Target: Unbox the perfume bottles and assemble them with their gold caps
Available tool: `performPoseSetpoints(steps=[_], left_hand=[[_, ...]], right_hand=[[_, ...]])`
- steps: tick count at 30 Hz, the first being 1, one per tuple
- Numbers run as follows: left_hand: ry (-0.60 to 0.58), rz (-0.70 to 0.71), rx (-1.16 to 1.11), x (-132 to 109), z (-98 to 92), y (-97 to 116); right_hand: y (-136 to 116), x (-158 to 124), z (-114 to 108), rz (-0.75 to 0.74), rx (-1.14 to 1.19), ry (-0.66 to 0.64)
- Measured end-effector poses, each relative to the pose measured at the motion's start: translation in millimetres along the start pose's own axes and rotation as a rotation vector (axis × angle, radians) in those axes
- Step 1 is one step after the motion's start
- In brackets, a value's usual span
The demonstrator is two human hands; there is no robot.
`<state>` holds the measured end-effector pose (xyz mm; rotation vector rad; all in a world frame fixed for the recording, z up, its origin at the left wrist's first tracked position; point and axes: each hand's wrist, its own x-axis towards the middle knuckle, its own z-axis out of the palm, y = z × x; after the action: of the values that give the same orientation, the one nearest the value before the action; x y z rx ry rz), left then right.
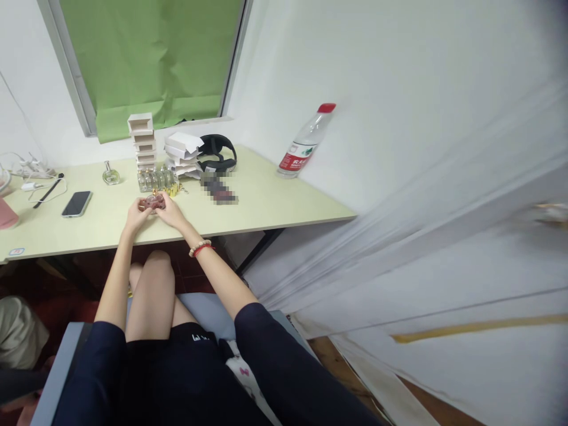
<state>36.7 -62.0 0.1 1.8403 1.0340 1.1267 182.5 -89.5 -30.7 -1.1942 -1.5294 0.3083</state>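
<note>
Both my hands are closed around a pinkish glass perfume bottle [155, 202] with a gold-coloured top, close to the front edge of the table. My left hand [137, 215] grips its left side, and my right hand [173, 212] grips its right side. My fingers partly cover the bottle. Just behind it stands a cluster of small clear glass bottles [155, 179], with yellowish pieces [173, 190] at its right end. A similar clear bottle [110, 174] stands apart to the left.
White boxes are stacked in a tall column [144, 142] and a looser pile [184, 148]. A black headset [222, 164] lies beside them. A water bottle [302, 148] stands by the right wall. A phone [77, 204], a black pen-like stick [48, 191] and cables occupy the left.
</note>
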Motion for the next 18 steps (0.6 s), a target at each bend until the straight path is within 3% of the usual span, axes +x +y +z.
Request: performPoseSetpoints(steps=[7, 11, 18], left_hand=[[-0.023, -0.002, -0.048, 1.6, -1.3, -2.9], [-0.019, 0.064, -0.06, 1.0, -2.0, 0.0], [-0.091, 0.158, -0.103, -0.4, -3.6, 4.0]], right_hand=[[-12.2, -1.5, -5.2, 0.115, 0.068, -0.046], [-14.8, -2.4, -5.7, 0.124, 0.043, -0.039], [-31.2, -6.2, -11.9, -0.187, -0.084, 0.094]])
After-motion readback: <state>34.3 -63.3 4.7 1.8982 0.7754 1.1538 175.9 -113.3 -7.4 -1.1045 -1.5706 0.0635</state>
